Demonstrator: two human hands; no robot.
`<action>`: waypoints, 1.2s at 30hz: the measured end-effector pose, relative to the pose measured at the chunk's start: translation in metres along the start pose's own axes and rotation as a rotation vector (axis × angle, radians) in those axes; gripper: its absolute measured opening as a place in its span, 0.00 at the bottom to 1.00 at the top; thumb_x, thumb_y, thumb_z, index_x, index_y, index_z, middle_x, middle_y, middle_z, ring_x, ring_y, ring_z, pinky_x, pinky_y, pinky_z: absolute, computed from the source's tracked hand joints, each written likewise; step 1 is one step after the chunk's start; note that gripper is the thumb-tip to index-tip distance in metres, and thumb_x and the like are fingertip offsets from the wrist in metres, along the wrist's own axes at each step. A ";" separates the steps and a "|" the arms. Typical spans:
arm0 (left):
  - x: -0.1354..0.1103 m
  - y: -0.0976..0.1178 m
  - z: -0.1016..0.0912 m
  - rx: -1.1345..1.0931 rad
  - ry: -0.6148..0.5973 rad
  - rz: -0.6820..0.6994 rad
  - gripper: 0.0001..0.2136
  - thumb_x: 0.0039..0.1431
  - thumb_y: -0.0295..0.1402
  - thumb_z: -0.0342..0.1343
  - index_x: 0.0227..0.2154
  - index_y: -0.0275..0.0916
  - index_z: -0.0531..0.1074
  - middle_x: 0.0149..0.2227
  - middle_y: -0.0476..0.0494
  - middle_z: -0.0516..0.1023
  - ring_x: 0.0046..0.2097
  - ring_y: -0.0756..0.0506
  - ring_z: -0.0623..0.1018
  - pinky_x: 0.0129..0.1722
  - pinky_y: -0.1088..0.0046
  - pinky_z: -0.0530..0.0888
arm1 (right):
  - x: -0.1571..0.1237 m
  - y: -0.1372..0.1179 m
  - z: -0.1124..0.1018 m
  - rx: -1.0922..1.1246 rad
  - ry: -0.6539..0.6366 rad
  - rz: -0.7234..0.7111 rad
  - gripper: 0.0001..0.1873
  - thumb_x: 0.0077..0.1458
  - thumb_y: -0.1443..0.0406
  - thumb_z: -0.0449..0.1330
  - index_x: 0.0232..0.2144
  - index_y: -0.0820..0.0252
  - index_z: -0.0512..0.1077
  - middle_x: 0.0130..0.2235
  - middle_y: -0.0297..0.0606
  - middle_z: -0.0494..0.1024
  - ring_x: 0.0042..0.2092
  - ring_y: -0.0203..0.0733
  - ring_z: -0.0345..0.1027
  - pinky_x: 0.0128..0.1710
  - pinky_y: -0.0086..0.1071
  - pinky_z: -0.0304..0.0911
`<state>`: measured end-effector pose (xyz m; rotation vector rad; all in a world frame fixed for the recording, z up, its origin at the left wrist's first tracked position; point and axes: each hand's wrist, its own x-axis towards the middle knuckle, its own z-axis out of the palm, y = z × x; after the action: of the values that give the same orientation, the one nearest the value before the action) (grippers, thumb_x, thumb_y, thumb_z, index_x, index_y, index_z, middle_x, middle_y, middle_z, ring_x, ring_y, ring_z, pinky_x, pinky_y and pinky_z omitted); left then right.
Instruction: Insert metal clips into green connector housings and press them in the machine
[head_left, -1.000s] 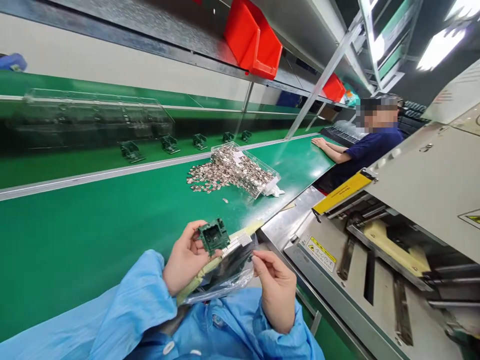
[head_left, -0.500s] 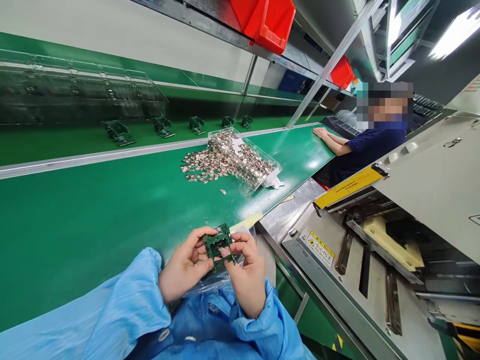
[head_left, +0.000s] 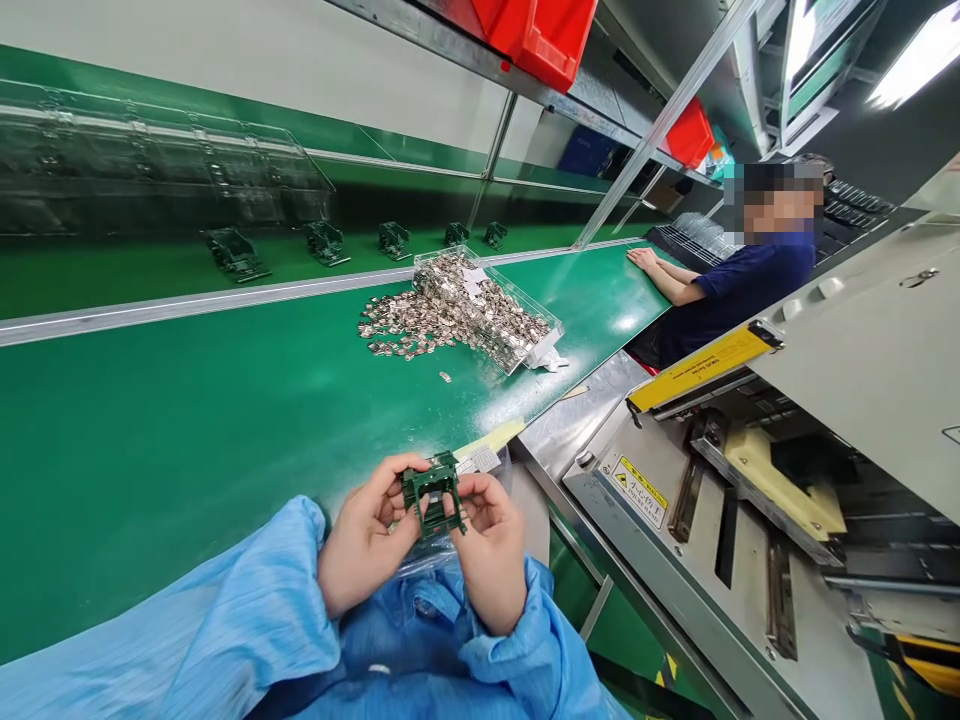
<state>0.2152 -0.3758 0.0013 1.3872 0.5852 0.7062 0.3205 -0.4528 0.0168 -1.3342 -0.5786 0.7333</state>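
Between my two hands is a dark green plastic frame part [head_left: 435,484] with a square opening, held above my lap at the table's near edge. My left hand [head_left: 367,535] grips its left side with fingers and thumb. On the other side my right hand [head_left: 491,545] pinches the frame, its thumb near the lower right corner. Farther off on the green tabletop [head_left: 187,430], a clear plastic tray [head_left: 551,345] lies among a heap of small shiny metal pieces [head_left: 420,322]. One loose metal piece [head_left: 445,377] lies apart from the heap.
Several similar green parts [head_left: 325,243] stand in a row on a green strip behind a metal rail [head_left: 202,304]. A grey machine [head_left: 622,530] with a warning label is at right. Beyond it sits a co-worker [head_left: 742,290]. Red bins [head_left: 555,45] rest on the shelf above.
The green frame has tilted slightly in my hands, and my thumbs have shifted on it. The co-worker's head has turned or moved a little to the right.
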 end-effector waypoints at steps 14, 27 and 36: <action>-0.012 0.003 0.008 0.095 -0.035 -0.048 0.14 0.52 0.27 0.54 0.43 0.39 0.65 0.28 0.51 0.73 0.26 0.52 0.73 0.24 0.80 0.70 | -0.017 0.015 -0.005 0.147 0.092 0.078 0.12 0.42 0.63 0.70 0.23 0.59 0.69 0.24 0.30 0.72 0.26 0.35 0.64 0.26 0.26 0.62; 0.057 0.004 0.043 -0.175 0.073 -0.002 0.19 0.50 0.33 0.60 0.43 0.38 0.61 0.36 0.45 0.77 0.41 0.44 0.79 0.39 0.71 0.75 | 0.027 0.076 -0.047 -0.098 0.256 0.049 0.24 0.48 0.45 0.62 0.27 0.61 0.71 0.24 0.34 0.72 0.26 0.37 0.64 0.26 0.29 0.60; 0.074 -0.029 0.068 -0.200 0.009 0.020 0.19 0.53 0.33 0.57 0.47 0.38 0.59 0.39 0.44 0.76 0.43 0.46 0.78 0.41 0.72 0.74 | 0.040 0.086 -0.027 -0.104 0.325 -0.018 0.24 0.52 0.44 0.55 0.24 0.58 0.65 0.25 0.37 0.72 0.28 0.40 0.65 0.28 0.31 0.62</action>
<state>0.3174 -0.3671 -0.0178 1.2060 0.4940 0.7664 0.3546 -0.4332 -0.0734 -1.5051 -0.3708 0.4623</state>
